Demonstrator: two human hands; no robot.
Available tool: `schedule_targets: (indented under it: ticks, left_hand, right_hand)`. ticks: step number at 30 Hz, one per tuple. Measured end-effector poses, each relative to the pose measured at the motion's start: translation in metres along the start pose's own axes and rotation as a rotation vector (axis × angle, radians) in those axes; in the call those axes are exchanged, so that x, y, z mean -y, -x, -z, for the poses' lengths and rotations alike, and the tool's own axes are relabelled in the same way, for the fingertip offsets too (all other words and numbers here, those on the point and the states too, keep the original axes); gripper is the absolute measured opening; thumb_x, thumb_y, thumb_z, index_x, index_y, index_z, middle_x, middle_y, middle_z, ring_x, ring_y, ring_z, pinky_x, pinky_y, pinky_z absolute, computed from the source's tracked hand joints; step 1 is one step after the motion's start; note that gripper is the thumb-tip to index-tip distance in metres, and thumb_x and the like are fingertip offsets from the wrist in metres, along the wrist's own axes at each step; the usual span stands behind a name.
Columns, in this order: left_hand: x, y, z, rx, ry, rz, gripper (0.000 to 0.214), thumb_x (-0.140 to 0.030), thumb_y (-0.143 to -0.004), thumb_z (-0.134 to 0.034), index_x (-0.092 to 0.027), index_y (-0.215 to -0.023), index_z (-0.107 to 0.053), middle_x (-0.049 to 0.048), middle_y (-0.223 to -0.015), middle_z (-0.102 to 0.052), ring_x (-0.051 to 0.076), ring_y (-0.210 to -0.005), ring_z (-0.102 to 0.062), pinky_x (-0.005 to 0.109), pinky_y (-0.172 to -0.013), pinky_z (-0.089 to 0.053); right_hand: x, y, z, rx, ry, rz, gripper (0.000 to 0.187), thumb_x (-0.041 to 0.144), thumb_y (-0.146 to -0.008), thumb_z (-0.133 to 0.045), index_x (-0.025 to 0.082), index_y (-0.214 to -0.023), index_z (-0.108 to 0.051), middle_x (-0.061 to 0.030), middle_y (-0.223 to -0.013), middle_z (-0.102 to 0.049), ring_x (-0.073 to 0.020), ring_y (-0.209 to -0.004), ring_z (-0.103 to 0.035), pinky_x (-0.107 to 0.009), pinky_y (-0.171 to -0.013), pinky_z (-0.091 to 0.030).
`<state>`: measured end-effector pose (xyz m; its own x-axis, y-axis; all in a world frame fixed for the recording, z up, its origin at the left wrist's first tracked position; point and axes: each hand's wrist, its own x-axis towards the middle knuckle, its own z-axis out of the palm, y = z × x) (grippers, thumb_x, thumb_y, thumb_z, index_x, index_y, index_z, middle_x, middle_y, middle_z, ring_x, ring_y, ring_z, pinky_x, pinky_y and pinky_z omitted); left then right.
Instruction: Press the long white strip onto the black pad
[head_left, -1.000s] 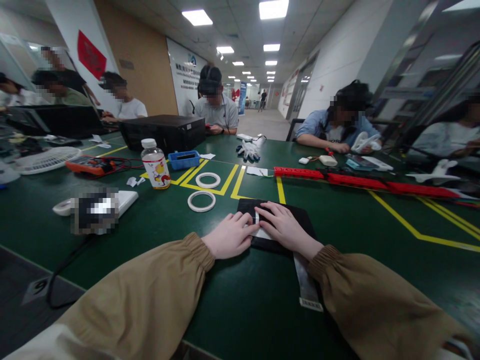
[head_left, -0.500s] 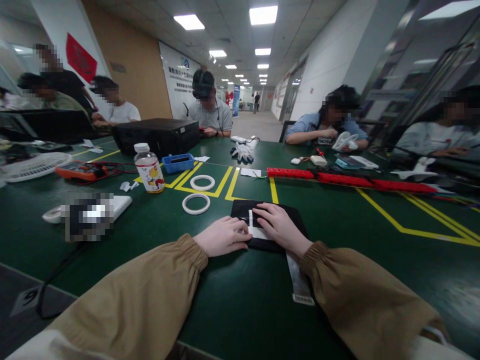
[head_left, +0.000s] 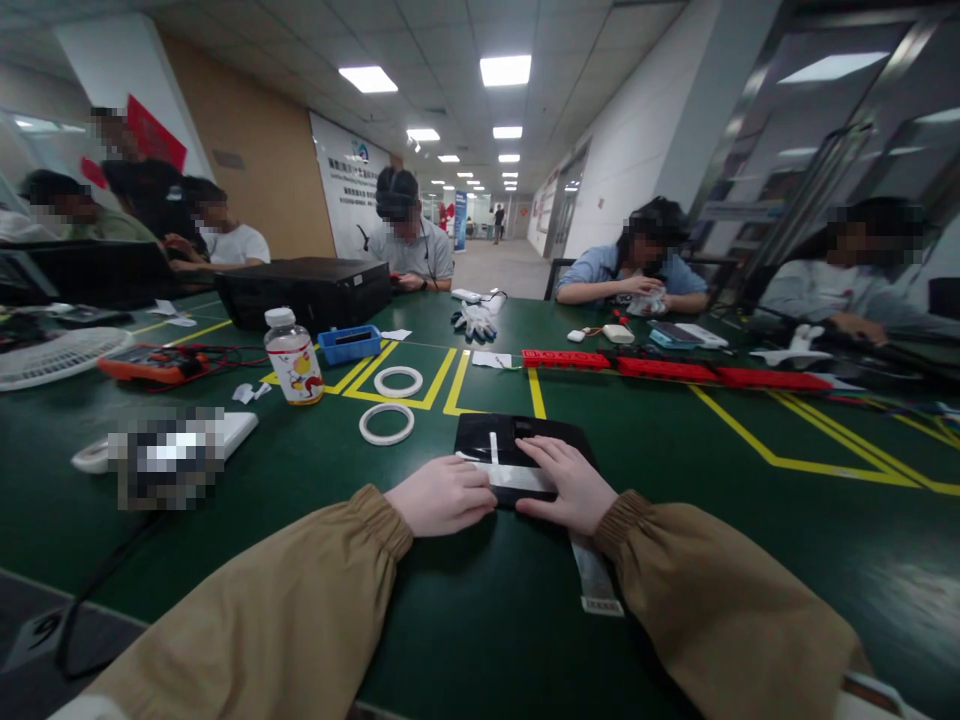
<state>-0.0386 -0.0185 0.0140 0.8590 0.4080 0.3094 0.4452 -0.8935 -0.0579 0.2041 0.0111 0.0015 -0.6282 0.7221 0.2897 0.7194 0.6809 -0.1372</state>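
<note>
A flat black panel (head_left: 559, 436) with glossy patches lies on the green table in front of me. A whitish strip (head_left: 517, 479) runs across it, and a short white piece (head_left: 493, 447) stands at right angles to that strip. At the panel's left edge, my left hand (head_left: 444, 496) has its fingers curled together on the edge; the fingertips are partly hidden. My right hand (head_left: 571, 487) rests on the panel's right side, fingers spread over the strip. From under the right wrist a pale flat ribbon (head_left: 592, 575) with a striped end lies toward me.
Two tape rolls (head_left: 387, 424) lie left of the panel, near a labelled bottle (head_left: 293, 358) and a blue tray (head_left: 350, 344). An orange meter (head_left: 154, 362) is further left. Red strips (head_left: 652, 370) cross the table beyond. Several people sit around it.
The right hand has drawn slightly back toward me, uncovering more of the whitish strip. The left fingers have slid to the panel's left edge. The camera view has tilted up a little.
</note>
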Motion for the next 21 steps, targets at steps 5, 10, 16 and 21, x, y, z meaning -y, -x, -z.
schedule_targets:
  ticks: [5, 10, 16, 21]
  left_hand:
    - [-0.004, -0.001, 0.000, 0.008, -0.022, -0.024, 0.020, -0.023, -0.091, -0.040, -0.019, -0.095, -0.059, 0.0028, -0.086, -0.061, 0.015, -0.080, -0.055, 0.028, -0.072, -0.039]
    - [-0.004, 0.000, -0.002, -0.013, 0.018, 0.009, 0.018, -0.023, -0.090, -0.042, -0.020, -0.096, -0.059, 0.0023, -0.085, -0.060, 0.015, -0.080, -0.055, 0.028, -0.075, -0.038]
    - [-0.005, -0.001, -0.003, -0.011, 0.068, 0.040, 0.019, -0.024, -0.091, -0.042, -0.020, -0.094, -0.060, 0.0013, -0.084, -0.061, 0.014, -0.078, -0.055, 0.027, -0.074, -0.038]
    - [-0.006, -0.001, -0.002, 0.004, 0.094, 0.056, 0.021, -0.025, -0.093, -0.039, -0.022, -0.097, -0.059, 0.0001, -0.084, -0.061, 0.013, -0.077, -0.056, 0.026, -0.070, -0.037]
  right_hand:
    - [-0.001, -0.001, 0.004, 0.025, -0.009, 0.015, 0.086, 0.056, -0.064, -0.068, 0.016, -0.134, -0.039, -0.0124, -0.126, -0.045, -0.0272, -0.116, -0.040, -0.043, -0.100, -0.030]
    - [0.001, 0.001, 0.005, 0.001, 0.002, -0.047, 0.086, 0.057, -0.058, -0.070, 0.014, -0.129, -0.045, -0.0123, -0.119, -0.050, -0.0276, -0.111, -0.043, -0.042, -0.097, -0.032]
    - [-0.003, 0.011, 0.009, -0.079, 0.054, -0.172, 0.079, 0.054, -0.051, -0.073, 0.014, -0.116, -0.053, -0.0106, -0.108, -0.055, -0.0275, -0.103, -0.047, -0.041, -0.094, -0.034]
    - [-0.030, 0.025, 0.018, -0.137, 0.140, -0.324, 0.068, 0.052, -0.052, -0.072, 0.016, -0.107, -0.055, -0.0097, -0.103, -0.056, -0.0272, -0.100, -0.048, -0.041, -0.091, -0.035]
